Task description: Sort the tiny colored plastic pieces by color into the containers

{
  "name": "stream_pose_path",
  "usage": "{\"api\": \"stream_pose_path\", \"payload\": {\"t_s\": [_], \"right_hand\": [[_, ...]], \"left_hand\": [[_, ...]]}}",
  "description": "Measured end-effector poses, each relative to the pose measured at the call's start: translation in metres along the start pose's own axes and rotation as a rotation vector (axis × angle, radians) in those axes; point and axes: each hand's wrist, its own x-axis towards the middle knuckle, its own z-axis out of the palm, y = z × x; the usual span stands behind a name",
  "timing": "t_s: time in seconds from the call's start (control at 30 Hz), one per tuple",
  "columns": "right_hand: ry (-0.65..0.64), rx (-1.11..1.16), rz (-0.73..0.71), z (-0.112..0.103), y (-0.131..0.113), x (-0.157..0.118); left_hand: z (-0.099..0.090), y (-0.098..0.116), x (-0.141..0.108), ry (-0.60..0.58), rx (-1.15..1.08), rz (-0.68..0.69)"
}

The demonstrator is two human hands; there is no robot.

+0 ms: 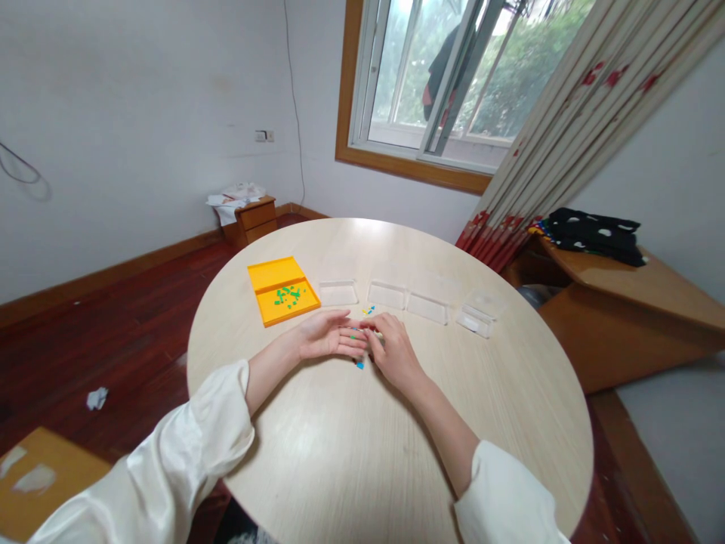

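Note:
My left hand (328,336) is palm up above the table, fingers stretched out to the right, with a small green piece (353,337) lying on them. Bent over those fingertips is my right hand (393,347), its fingers closed together; whatever they pinch is hidden. Small blue and yellow pieces (369,310) lie on the table just beyond the hands. A blue piece (360,365) sits on the near side, below the left fingertips. To the left, an open yellow box (272,319) holds several small green pieces (290,295).
Several clear plastic trays, among them a left one (338,293) and a right one (476,321), stand in a row beyond my hands on the round wooden table (362,453). A small cabinet (257,219) stands by the wall. Black cloth (594,236) lies on furniture at the right.

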Motion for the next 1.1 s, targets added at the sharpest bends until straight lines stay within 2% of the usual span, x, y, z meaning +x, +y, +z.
{"api": "stream_pose_path", "payload": {"t_s": [0.1,0.17,0.33,0.47,0.57,0.7,0.77,0.83,0.97,1.1], "right_hand": [[0.046,-0.02,0.031,-0.003,0.011,0.0],[0.048,-0.049,0.053,-0.003,0.019,0.0],[-0.062,-0.085,0.066,0.003,0.026,-0.003],[-0.126,-0.12,0.066,0.006,0.021,-0.004],[-0.125,-0.159,0.075,0.007,0.02,-0.005],[-0.121,-0.197,0.072,0.012,0.024,-0.005],[-0.119,-0.205,0.066,0.014,0.026,-0.005],[-0.11,-0.214,0.066,0.014,0.027,-0.005],[-0.092,-0.22,0.076,0.013,0.026,-0.004],[-0.035,-0.225,0.087,0.009,0.021,-0.002]], "left_hand": [[0.002,0.005,-0.001,0.137,-0.087,0.1],[0.002,0.011,-0.003,0.237,-0.188,0.225],[-0.003,0.032,-0.011,0.496,-0.376,0.618],[-0.008,0.044,-0.02,0.688,-0.413,0.796],[-0.01,0.047,-0.025,0.759,-0.427,0.875],[-0.009,0.047,-0.029,0.754,-0.406,0.955],[-0.008,0.047,-0.029,0.73,-0.402,0.964],[-0.007,0.047,-0.027,0.683,-0.406,0.917],[-0.006,0.043,-0.018,0.587,-0.333,0.667],[-0.002,0.029,-0.01,0.432,-0.13,0.447]]}}
